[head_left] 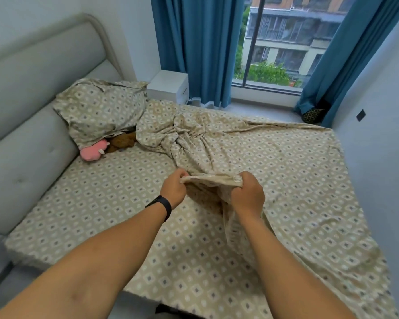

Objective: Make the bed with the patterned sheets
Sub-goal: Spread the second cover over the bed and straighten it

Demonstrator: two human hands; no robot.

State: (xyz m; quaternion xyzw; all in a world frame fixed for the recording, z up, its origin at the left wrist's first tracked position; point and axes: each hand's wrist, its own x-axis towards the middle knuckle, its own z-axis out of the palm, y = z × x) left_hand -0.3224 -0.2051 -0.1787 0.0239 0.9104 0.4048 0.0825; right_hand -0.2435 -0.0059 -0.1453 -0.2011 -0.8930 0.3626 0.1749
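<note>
The bed (pixel 101 203) fills the middle, its headboard (pixel 32 88) along nine o'clock. A pillow (pixel 99 111) leans at ten o'clock with two soft toys (pixel 106 147) tucked under its near edge. A loose sheet (pixel 217 143) lies bunched from centre toward three o'clock. A nightstand (pixel 168 86) stands at eleven, the window (pixel 279 42) at twelve behind the bed.

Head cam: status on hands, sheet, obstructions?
Left hand and right hand both grip one edge of the patterned top sheet. Sheet bunched mid-bed, not spread. Pillow and pink plush toy at headboard, clear of hands.
</note>
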